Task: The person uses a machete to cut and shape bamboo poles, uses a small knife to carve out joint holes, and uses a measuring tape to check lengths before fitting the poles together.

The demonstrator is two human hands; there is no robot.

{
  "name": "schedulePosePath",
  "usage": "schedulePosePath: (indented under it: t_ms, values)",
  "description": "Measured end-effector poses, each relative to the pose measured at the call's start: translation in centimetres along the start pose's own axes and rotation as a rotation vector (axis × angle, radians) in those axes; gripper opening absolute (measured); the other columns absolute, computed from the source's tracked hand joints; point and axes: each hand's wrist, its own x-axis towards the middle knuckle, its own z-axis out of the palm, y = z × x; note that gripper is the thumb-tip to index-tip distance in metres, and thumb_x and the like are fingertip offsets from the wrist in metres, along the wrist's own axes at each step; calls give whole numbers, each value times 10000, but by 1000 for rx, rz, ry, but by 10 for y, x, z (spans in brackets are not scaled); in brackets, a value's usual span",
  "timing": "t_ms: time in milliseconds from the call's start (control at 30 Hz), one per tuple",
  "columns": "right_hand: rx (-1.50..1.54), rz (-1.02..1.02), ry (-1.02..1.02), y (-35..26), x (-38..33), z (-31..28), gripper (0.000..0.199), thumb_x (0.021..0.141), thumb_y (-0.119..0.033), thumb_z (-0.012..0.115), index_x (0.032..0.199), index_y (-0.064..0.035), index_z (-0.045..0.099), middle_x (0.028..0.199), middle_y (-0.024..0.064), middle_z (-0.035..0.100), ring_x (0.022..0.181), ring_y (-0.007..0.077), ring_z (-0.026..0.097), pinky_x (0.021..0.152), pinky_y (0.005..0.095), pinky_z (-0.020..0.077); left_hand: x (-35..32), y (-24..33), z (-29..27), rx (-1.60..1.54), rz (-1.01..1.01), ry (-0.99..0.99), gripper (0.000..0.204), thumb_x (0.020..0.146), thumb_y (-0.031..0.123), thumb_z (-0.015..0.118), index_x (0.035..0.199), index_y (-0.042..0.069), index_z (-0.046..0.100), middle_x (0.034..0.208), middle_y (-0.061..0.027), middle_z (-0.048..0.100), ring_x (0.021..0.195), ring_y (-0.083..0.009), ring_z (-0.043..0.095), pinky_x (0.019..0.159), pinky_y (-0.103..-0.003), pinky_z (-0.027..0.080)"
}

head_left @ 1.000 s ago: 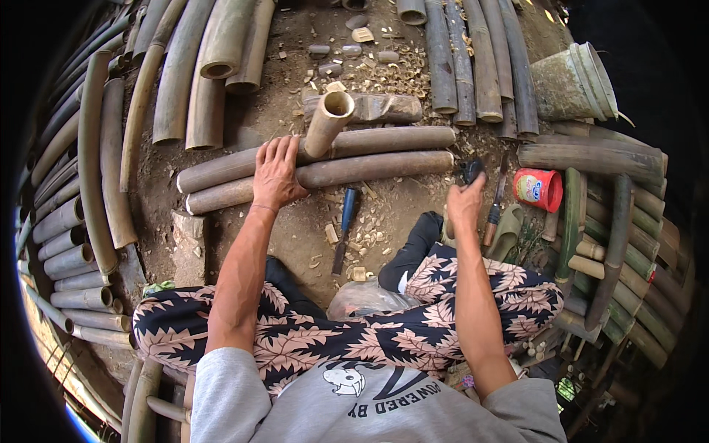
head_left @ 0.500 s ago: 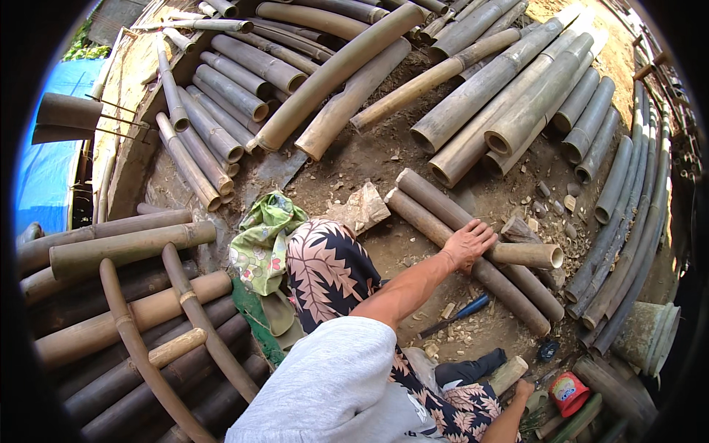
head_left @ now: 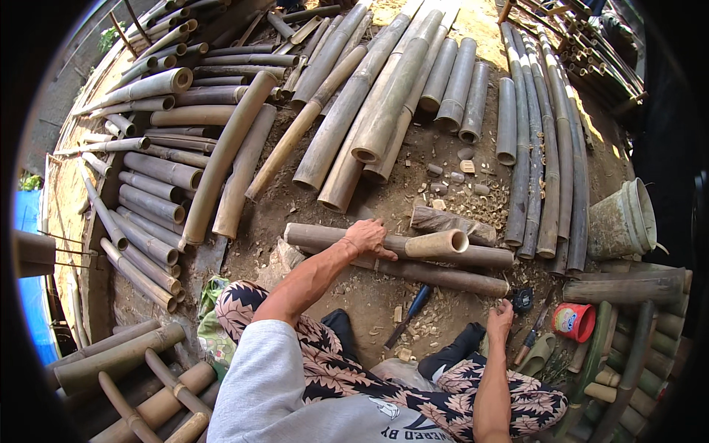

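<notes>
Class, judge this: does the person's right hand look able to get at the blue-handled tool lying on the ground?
Probably yes. The right hand rests low on the dirt, and the blue-handled tool lies nearby to its left with only bare ground and chips between them; nothing covers it.

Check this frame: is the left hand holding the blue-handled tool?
No: the left hand rests on a long bamboo pole, while the blue-handled tool lies on the ground, apart.

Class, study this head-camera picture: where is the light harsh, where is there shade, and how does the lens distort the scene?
Head view: hard sunlight bleaches the ground and the long bamboo poles at the top; the left hand on a bamboo pole and the right hand lie in softer shade; straight poles bow toward the rim, fisheye distortion, with black corners around the round image; the centre looks sharp.
</notes>
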Motion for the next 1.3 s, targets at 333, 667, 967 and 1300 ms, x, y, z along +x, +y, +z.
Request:
schedulePosePath:
  t_ms: [333,667,967,1300]
  values:
    - [-270,-494,3,-59,-30,23,620,750,-53,682,1339,-68,488,1322,181,458,1262,399,431,1066,474,387,-77,-39,-72,-489,-266,627,672,774,417,817,1175,-46,540,1035,-262,669,944,-350,675,834,-450,531]
    - [-544,-616,-187,-87,35,65,637,746,36,594,1357,-85,464,1343,198,447,1265,405,436,1055,516,377,-123,-124,-49,-188,-803,667,780,752,462,762,1250,-88,519,1175,-320,612,1126,-437,586,978,-477,465]
    - [-567,-1043,81,-86,86,2,491,696,65,581,1165,-34,472,1108,153,529,1115,295,525,1061,466,321,-58,26,-61,49,-295,327,712,873,468,696,1337,-17,459,1302,-251,528,1223,-348,522,1033,-465,435]
    - [-758,-1013,415,-162,140,-198,855,748,0,679,1506,-125,302,1497,156,319,1402,354,336,1176,490,285,-3,188,22,-1220,80,-227,721,743,381,847,1287,11,552,1071,-81,652,949,-169,603,864,-323,494]
